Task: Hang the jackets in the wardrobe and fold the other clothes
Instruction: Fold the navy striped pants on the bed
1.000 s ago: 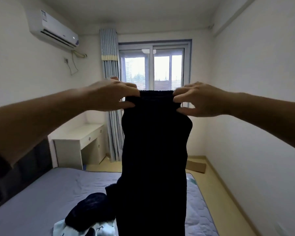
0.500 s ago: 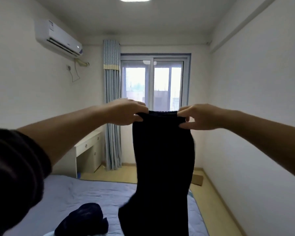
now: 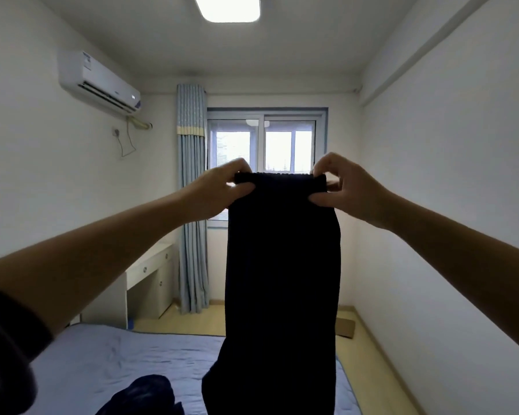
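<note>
Gravity does the smoothing here, by our judgement: we hold the dark trousers (image 3: 282,265) up by their ribbed elastic waistband so that the legs drop straight and the cloth hangs flat, ready for a clean fold (they are no jacket, so folding is their lot). Our left hand (image 3: 216,193) pinches the waistband's left corner between thumb and curled fingers, and our right hand (image 3: 348,190) pinches the right corner the same way, both arms stretched forward, the band pulled taut between them. The trousers hang in the air above the bed (image 3: 102,360); their lower end runs out of the picture, so we cannot tell whether it touches the mattress. Another dark garment (image 3: 141,396) lies bunched on the bed, near us on the left. As for containers, no wardrobe shows; the white desk (image 3: 150,265) beside the curtain (image 3: 192,205) has its drawers closed, contents hidden.
</note>
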`<state>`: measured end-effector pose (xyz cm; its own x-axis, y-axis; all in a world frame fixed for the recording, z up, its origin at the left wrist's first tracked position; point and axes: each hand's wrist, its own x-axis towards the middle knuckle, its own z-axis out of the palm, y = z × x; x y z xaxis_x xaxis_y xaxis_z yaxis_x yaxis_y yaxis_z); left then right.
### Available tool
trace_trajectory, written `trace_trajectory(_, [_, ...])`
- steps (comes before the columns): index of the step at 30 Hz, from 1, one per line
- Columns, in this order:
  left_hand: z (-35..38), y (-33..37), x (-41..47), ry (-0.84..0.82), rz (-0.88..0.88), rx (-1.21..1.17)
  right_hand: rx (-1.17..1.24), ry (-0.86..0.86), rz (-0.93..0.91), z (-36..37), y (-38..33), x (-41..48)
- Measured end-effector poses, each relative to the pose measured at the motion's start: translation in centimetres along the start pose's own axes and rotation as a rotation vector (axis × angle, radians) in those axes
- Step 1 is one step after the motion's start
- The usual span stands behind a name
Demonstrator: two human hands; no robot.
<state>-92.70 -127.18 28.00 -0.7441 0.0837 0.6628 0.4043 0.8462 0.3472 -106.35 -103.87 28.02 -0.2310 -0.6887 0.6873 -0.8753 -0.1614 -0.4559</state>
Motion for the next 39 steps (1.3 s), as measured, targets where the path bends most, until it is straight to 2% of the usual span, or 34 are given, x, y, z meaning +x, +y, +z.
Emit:
trace_trajectory(4, [-0.6,1.0,0.8,0.112,-0.181,-0.257,0.561,-0.044,0.364,-0.3,-1.4,0.5])
trace_trajectory(6, [-0.2,1.1,0.9,0.142,-0.264,-0.363,0.620,-0.092,0.505,0.6,-1.4,0.3])
trace_trajectory(9, [0.9,0.9,0.8,0.113,-0.395,-0.378,0.551,-0.135,0.635,2.2,-0.6,-0.5])
trace_trajectory(12, [1.6,0.5,0.6,0.048,-0.516,-0.348,0.417,-0.171,0.625,2.5,0.0,-1.0])
trace_trajectory(15, [0.9,0.2,0.3,-0.153,-0.615,-0.510,0.356,-0.114,0.625,1.8,0.4,-1.0])
trace_trajectory(17, [0.0,0.0,0.2,-0.249,-0.648,-0.527,0.333,-0.128,0.612,1.4,0.3,-1.0])
trace_trajectory(20, [-1.6,0.7,0.2,-0.370,-0.627,-0.588,0.315,-0.183,0.564,0.5,-0.5,-0.8])
trace_trajectory(23, [-3.1,1.7,0.4,-0.467,-0.554,-0.663,0.395,-0.224,0.535,-1.0,-1.6,0.1])
trace_trajectory(25, [-3.6,2.0,0.8,-0.454,-0.503,-0.591,0.446,-0.254,0.541,-2.1,-2.2,0.8])
trace_trajectory(30, [-2.9,-0.3,2.5,-0.493,-0.482,-0.488,0.489,-0.489,0.623,-4.0,0.0,2.4])
trace_trajectory(32, [-0.9,-2.7,3.6,-0.530,-0.542,-0.396,0.387,-0.468,0.698,-3.1,2.7,2.9])
trace_trajectory(34, [2.7,-5.8,5.4,-0.445,-0.668,-0.210,0.062,-0.337,0.706,-0.7,6.9,3.6])
trace_trajectory(36, [6.6,-8.6,8.0,-0.273,-0.729,-0.024,-0.434,-0.126,0.548,1.8,11.3,4.9])
trace_trajectory(37, [8.0,-9.7,9.4,-0.159,-0.708,0.049,-0.578,-0.003,0.470,2.7,13.0,5.5])
trace_trajectory(39, [9.0,-11.2,12.3,0.064,-0.616,0.122,-0.609,0.169,0.377,2.7,15.1,7.2])
